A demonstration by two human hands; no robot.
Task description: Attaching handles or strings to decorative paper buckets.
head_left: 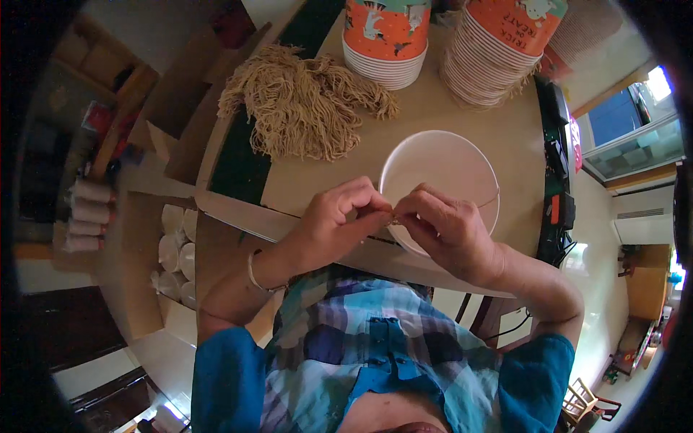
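So the person is standing at a tan tabletop [462,123] that's curving away in the view. Off on the left side, spools of pale thread [88,216] are lying on a shelf, and white cups [175,256] are sitting in an open cardboard box down below the tabletop edge. Further along, a heap of tan twine pieces [303,101] is sprawling across the tabletop, and past that two stacks of orange printed paper cups [386,40] [498,50] are standing upside down at the far edge. On the right, a window [635,137] is letting in daylight.

The left hand [339,220], with a bangle [254,270] on its wrist, is curling in with its fingertips pressed together, pinching a bit of twine [393,215]. The right hand [447,231] is meeting it almost fingertip to fingertip, pinching the same strand, which is running off to the right across the rim of a white paper bucket [440,162].

That bucket is sitting at the near edge of the tabletop, right under both hands, open side up, plain white inside, round, with the hands covering its near rim.
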